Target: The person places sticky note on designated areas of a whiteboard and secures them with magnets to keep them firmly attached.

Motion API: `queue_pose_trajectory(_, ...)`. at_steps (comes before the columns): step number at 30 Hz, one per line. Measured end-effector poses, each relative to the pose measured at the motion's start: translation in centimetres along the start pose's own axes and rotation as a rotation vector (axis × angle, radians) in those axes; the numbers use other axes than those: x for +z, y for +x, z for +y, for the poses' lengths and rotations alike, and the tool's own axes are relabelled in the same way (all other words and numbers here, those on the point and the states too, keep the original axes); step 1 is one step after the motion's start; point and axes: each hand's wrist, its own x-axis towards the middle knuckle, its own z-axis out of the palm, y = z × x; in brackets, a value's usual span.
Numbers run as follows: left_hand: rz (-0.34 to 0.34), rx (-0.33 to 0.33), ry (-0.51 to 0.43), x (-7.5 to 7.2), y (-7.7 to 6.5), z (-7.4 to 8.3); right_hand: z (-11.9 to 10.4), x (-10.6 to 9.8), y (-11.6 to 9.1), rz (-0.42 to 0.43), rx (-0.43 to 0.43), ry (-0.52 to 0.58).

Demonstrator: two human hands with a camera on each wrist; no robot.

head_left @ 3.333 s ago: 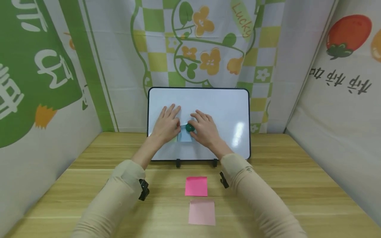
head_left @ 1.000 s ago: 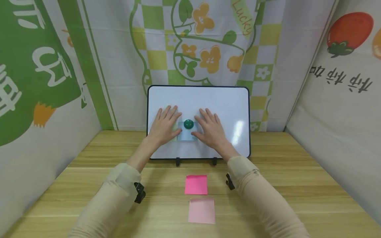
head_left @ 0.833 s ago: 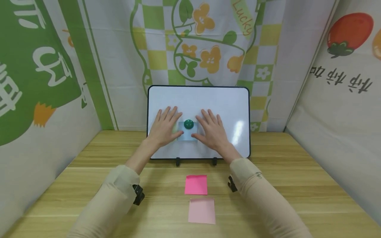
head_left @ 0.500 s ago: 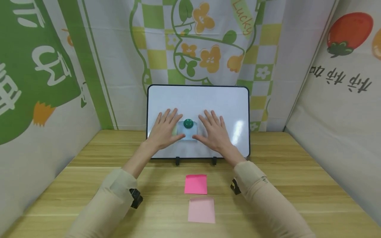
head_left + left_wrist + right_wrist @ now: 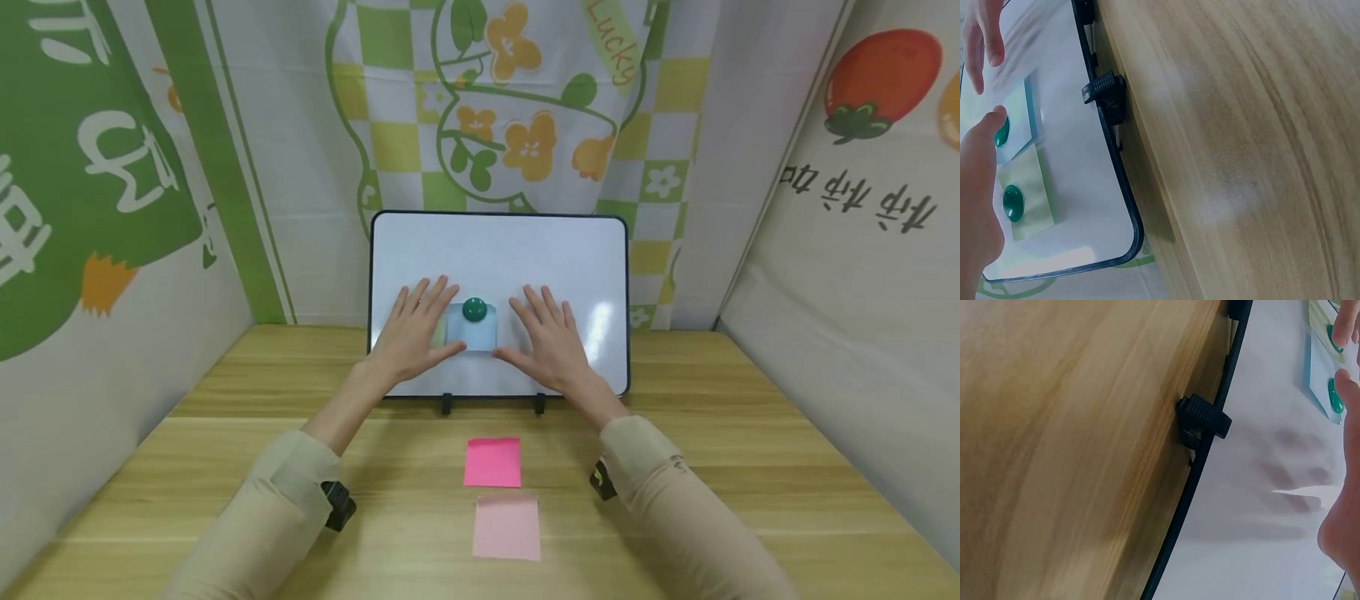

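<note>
A pale blue sticky note (image 5: pixel 480 335) is on the whiteboard (image 5: pixel 502 250), with a round green magnet (image 5: pixel 475 309) over its top edge. To its left, mostly behind my left hand (image 5: pixel 408 340), is a yellow-green sticky note (image 5: pixel 1032 194); the left wrist view shows a second green magnet (image 5: pixel 1014 203) on it. My left hand has its fingers spread, thumb overlapping the blue note's lower left. On the other side my right hand (image 5: pixel 553 343) is spread in front of the board, its thumb tip near the note's lower right corner. Both hands hold nothing.
A bright pink note (image 5: pixel 492 462) and a pale pink note (image 5: pixel 506 529) lie on the wooden table (image 5: pixel 720 467) between the forearms. Black stand clips (image 5: pixel 447 404) support the board's lower edge. Printed cloth (image 5: pixel 292 167) hangs behind it.
Earlier, the right fingers pinched the green magnet at the blue note's top; they have let go and the magnet stays there. Both hands spread out, and the right one moved away rightward.
</note>
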Motion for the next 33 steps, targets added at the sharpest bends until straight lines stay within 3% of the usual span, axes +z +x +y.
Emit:
queue_pose_trajectory(13, -0.013, -0.01, -0.053, 0.4, -0.5, 0.0, 0.5, 0.3, -1.3, -0.026, 0.025, 0.051)
queue_pose_trajectory(21, 0.015, -0.029, -0.112, 0.2, -1.2, 0.0, 0.6, -0.1, -2.1, -0.02, 0.032, 0.058)
queue_pose_trajectory(33, 0.012, -0.051, -0.178, 0.2, -2.4, 0.3, 1.7, -0.1, -3.7, -0.023, 0.106, 0.093)
